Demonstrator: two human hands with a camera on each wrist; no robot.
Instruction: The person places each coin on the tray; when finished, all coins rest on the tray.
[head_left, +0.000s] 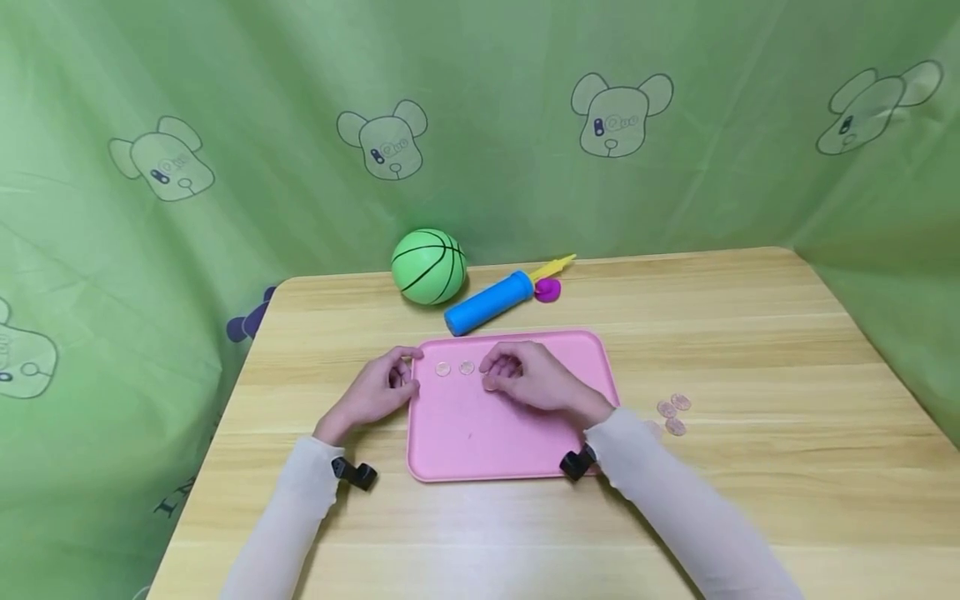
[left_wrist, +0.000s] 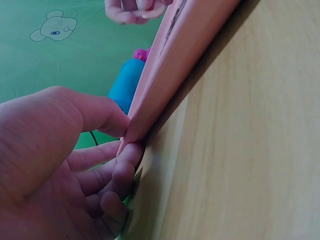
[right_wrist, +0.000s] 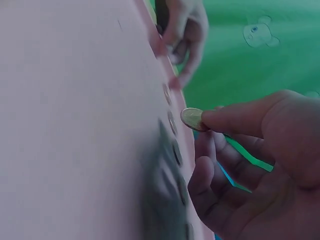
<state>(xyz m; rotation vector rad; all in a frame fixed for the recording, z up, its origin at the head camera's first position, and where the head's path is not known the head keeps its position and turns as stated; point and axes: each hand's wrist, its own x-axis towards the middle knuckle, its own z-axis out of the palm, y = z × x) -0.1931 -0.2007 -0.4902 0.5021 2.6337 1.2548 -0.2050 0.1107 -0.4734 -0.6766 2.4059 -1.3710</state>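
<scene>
My left hand point(head_left: 375, 387) holds the left rim of a pink tray point(head_left: 480, 442), thumb on one side of the rim and fingers on the other in the left wrist view. Over the tray's upper middle, my right hand point(head_left: 536, 377) pinches a gold-coloured coin point(right_wrist: 191, 118) between thumb and fingertips. Its other fingers curl loosely below. Two coins are plain in the head view, a left coin point(head_left: 443, 368) and a neighbouring coin point(head_left: 467, 367), near the tray's far edge. The right wrist view shows several in a row, including a near coin point(right_wrist: 177, 152); my right hand hides part of this row from the head camera.
Several loose coins point(head_left: 676, 427) lie on the wooden table point(head_left: 750, 350) right of the tray, one partly behind my right sleeve. Behind the tray are a green ball point(head_left: 429, 267), a blue pump point(head_left: 489, 303) with a yellow nozzle, and a small purple object point(head_left: 547, 290).
</scene>
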